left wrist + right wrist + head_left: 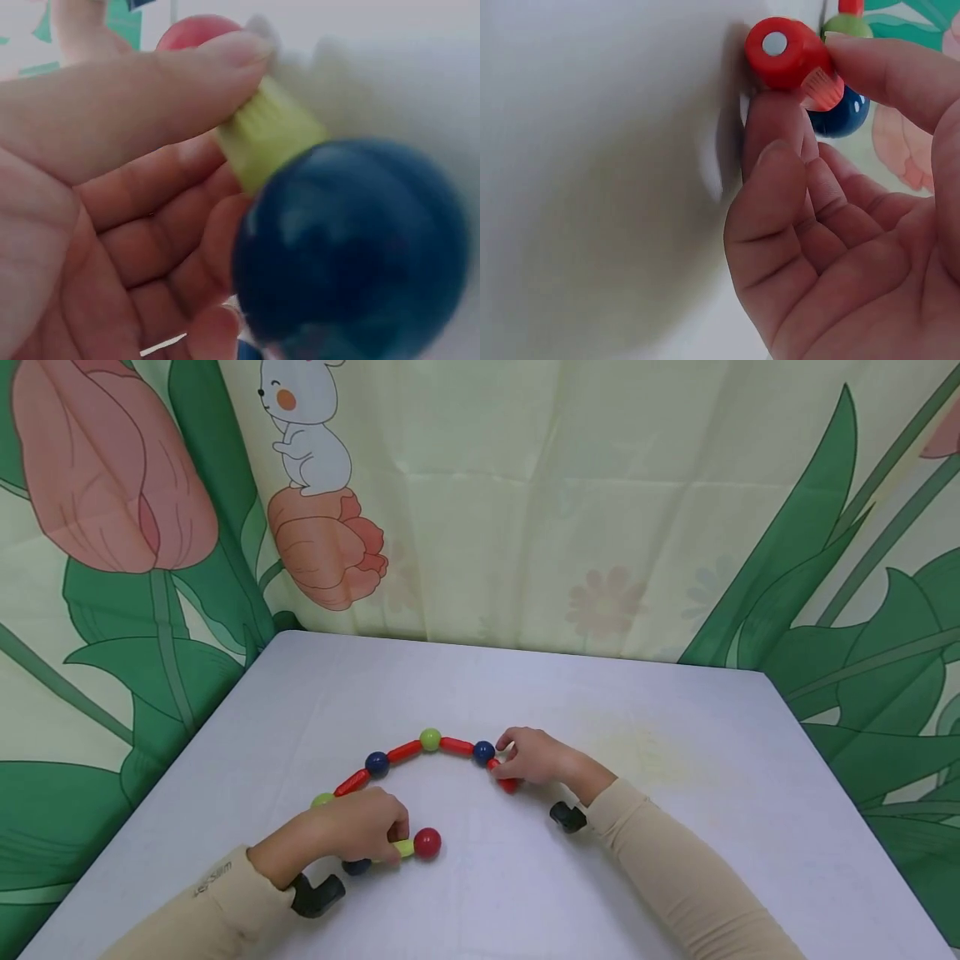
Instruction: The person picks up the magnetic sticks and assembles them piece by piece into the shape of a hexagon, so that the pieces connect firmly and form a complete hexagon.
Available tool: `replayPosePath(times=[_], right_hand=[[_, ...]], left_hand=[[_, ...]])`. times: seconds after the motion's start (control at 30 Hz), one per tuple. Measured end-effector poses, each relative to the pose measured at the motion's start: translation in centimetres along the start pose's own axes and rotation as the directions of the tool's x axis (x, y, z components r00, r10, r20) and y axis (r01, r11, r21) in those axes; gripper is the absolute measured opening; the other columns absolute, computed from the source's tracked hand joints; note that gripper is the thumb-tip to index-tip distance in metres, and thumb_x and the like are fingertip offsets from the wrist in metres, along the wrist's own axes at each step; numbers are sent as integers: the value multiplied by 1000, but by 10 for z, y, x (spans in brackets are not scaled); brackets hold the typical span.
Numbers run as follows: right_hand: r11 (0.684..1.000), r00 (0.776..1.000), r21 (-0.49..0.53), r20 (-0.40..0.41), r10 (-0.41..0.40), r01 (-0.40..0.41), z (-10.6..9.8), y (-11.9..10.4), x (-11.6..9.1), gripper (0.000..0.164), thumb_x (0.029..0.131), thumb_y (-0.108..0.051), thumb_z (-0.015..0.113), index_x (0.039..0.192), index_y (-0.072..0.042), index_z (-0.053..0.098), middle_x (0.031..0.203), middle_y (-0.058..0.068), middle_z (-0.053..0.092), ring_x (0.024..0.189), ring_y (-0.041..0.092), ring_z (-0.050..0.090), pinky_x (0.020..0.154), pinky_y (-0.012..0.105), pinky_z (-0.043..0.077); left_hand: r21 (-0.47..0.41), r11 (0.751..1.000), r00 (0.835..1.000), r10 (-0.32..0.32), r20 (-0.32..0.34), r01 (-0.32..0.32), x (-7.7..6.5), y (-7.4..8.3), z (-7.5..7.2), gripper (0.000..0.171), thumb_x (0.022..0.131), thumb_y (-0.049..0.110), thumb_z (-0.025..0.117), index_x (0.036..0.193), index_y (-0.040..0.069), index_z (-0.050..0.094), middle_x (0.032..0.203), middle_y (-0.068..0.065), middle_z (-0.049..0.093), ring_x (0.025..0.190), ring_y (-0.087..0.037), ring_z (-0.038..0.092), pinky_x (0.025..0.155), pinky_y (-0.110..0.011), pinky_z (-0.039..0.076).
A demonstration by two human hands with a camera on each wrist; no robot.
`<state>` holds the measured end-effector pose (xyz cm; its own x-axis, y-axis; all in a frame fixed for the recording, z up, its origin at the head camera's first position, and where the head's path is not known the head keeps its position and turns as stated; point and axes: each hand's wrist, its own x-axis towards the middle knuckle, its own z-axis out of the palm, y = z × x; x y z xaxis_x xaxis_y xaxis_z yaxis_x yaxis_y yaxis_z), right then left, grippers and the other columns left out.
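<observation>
A curved chain of red magnetic rods and coloured balls lies on the table. Its right end is a red rod [791, 52], which my right hand [540, 757] pinches between thumb and finger beside a blue ball [483, 752]. The rod's free end shows a silvery disc. Farther along sit a green ball [430, 739], another blue ball [377, 764] and a partly covered green ball [322, 798]. With my left hand [358, 827] I pinch a yellow-green rod [274, 139] between a red ball [427, 843] and a blue ball [352, 247]. My left hand hides whether these join the chain.
The white table [600, 877] has its far edge against a printed curtain [525, 527] with flowers and a rabbit. A black wrist device [318, 896] sits under my left cuff, and a second black device [567, 817] under my right.
</observation>
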<state>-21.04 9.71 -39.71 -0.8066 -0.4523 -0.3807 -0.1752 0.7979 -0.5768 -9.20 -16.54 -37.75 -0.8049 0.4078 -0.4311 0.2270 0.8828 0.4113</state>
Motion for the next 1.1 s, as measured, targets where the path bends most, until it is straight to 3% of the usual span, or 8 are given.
replayPosePath(times=[0.2, 0.57, 0.93, 1.1], right_hand=[[1000, 1000, 21, -5, 14, -14, 7, -7, -2, 51, 89, -28, 77, 129, -5, 56, 89, 3, 62, 81, 19, 59, 72, 31, 49], [997, 999, 65, -14, 36, -35, 20, -21, -2, 58, 89, -28, 77, 134, -3, 50, 79, 7, 62, 70, 19, 59, 67, 30, 48], [981, 998, 179, 9, 68, -69, 30, -33, 1, 58, 89, -17, 73, 135, 2, 43, 80, 10, 65, 61, 19, 63, 63, 27, 53], [980, 997, 183, 19, 77, -80, 28, -34, 0, 58, 89, -15, 71, 136, 1, 42, 82, 10, 64, 63, 20, 62, 64, 27, 53]], left_hand=[[50, 998, 998, 39, -44, -37, 12, 12, 5, 16, 80, 23, 86, 87, 18, 72, 69, 8, 56, 68, -12, 53, 66, -27, 48], [64, 998, 995, 22, -96, -16, 29, 32, 12, 20, 80, 26, 86, 89, 16, 70, 70, 6, 55, 67, -13, 53, 64, -28, 47], [5, 1000, 989, -22, -148, 23, 30, 42, 19, 20, 82, 25, 84, 87, 13, 69, 67, 4, 55, 63, -14, 53, 61, -29, 46], [-7, 999, 985, -42, -169, 42, 30, 45, 19, 20, 82, 24, 84, 88, 12, 69, 67, 4, 55, 62, -14, 53, 62, -29, 47]])
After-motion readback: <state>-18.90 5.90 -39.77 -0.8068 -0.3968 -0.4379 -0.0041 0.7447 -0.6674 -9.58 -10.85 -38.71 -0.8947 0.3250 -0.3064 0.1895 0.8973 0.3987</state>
